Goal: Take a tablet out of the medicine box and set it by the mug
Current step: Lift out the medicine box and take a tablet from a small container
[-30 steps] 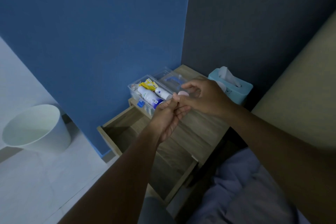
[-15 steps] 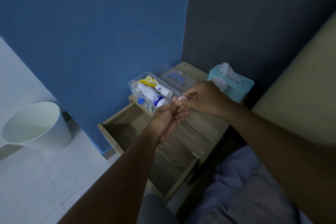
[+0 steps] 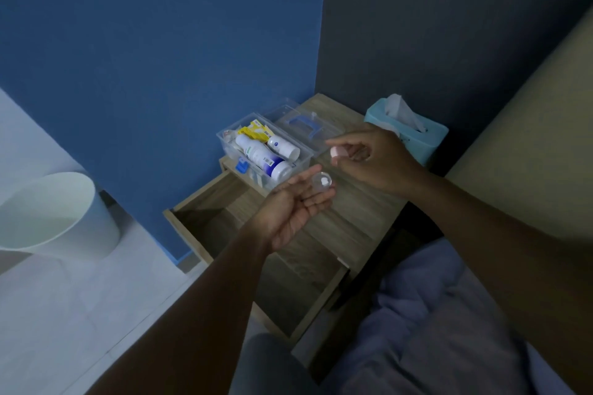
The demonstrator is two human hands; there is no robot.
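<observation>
The clear medicine box (image 3: 303, 159) stands open on the wooden nightstand, with white bottles and a yellow packet inside. My left hand (image 3: 290, 207) is palm up in front of the box, and a small round clear pill pot (image 3: 322, 183) with a white tablet in it rests on its fingertips. My right hand (image 3: 375, 160) hovers to the right of the pot and pinches a small pink cap (image 3: 334, 152) between thumb and fingers. No mug is visible; my right hand covers the spot next to the tissue box.
The box's clear lid with a blue handle (image 3: 305, 129) lies behind the box. A teal tissue box (image 3: 417, 138) stands at the back right. The nightstand drawer (image 3: 205, 224) is pulled open below my left arm. A white bin (image 3: 54, 211) stands on the floor at left.
My hands, which were joined around the pot, have parted. The right hand lifted the pink cap away to the right, and the left hand opened flat with the uncapped pot on it.
</observation>
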